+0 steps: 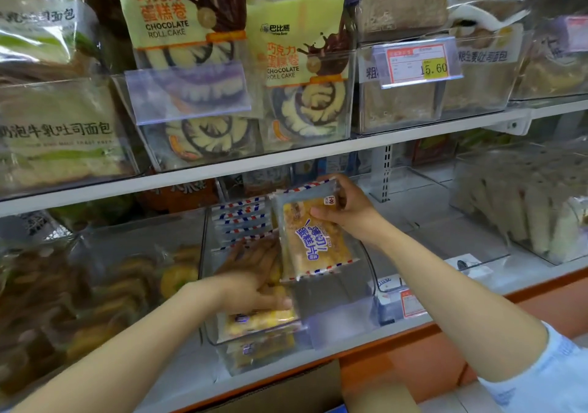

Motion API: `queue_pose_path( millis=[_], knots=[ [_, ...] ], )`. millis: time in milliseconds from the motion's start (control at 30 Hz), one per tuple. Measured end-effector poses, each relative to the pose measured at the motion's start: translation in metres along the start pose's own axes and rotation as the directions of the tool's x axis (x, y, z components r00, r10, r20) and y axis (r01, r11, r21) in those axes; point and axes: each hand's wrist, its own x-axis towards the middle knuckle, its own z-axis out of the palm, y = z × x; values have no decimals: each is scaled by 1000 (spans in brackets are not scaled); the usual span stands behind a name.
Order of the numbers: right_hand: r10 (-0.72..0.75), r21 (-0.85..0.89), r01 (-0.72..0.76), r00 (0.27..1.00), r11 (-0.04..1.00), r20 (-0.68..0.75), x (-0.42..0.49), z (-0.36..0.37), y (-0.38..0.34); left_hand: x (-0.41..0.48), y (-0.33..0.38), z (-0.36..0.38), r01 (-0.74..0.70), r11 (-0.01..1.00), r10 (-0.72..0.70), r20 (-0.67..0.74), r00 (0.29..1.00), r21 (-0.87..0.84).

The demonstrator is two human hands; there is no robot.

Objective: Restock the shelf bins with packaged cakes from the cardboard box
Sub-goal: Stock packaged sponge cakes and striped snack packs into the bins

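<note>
My right hand point(346, 212) grips the top of a packaged cake point(313, 244), a clear pack with blue writing and a red-and-blue striped edge, held upright over a clear shelf bin point(346, 320) on the lower shelf. My left hand point(254, 272) is inside the bin, with its fingers spread flat against a row of the same cake packs point(241, 221) that stand behind. More packs point(257, 320) lie at the bin's front. A brown cardboard box point(286, 390) shows its edge at the bottom of the view.
The upper shelf holds a bin of chocolate roll cakes point(241, 72), bread loaves point(401, 2) and a price tag point(416, 62). Left of the bin are bagged pastries point(111, 285). To the right is bare shelf point(423, 221) and a bin of sandwiches point(525, 209). An orange shelf edge point(445, 339) runs below.
</note>
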Motion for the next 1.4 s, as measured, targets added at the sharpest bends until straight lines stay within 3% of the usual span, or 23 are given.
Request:
queue_pose_path(
  millis=[100, 233, 300, 367, 467, 567, 667, 833, 967, 1100, 1267, 1333, 1400],
  knots=[
    [9, 2, -9, 1000, 1000, -28, 3, 0, 1, -10, -4, -5, 26, 999, -29, 90, 996, 35],
    [-29, -204, 29, 1000, 979, 5, 8, 8, -3, -17, 3, -8, 39, 999, -40, -31, 999, -35],
    [-36, -262, 39, 999, 964, 16, 12, 8, -2, -20, 4, -14, 87, 964, -115, -99, 988, -252],
    [-35, -263, 38, 999, 964, 16, 13, 7, -2, -16, 0, -20, 102, 851, -212, -159, 964, -515],
    [-68, -229, 62, 997, 971, -20, 14, 6, -2, 5, -1, -35, 5, 736, -287, -307, 907, -677],
    [-118, -229, 112, 993, 967, -15, 16, 4, -5, 36, 2, -51, -93, 747, -318, -477, 819, -658],
    [-145, -267, 146, 989, 952, 26, 17, 4, -9, 62, -5, -63, -188, 743, -231, -510, 828, -643],
    [-141, -273, 154, 988, 950, 68, 15, 6, -2, 83, -3, -59, -17, 911, -206, -491, 846, -411],
    [-80, -347, 127, 986, 929, 147, 6, 3, 0, 95, 5, -45, 24, 926, -222, -491, 842, -377],
    [-59, -502, 105, 992, 859, 108, -3, 5, -1, 112, 10, -37, 105, 940, -273, -529, 803, -325],
    [26, -548, 110, 972, 829, 233, -17, 3, 5, 131, -5, -26, 186, 908, -311, -304, 900, -376],
    [68, -561, 91, 964, 823, 255, -17, 2, 6, 135, -8, -23, 190, 945, -281, -365, 888, -265],
    [81, -566, 85, 962, 820, 261, -15, 4, 5, 133, -9, -23, 144, 981, -193, -539, 820, -132]
  ],
)
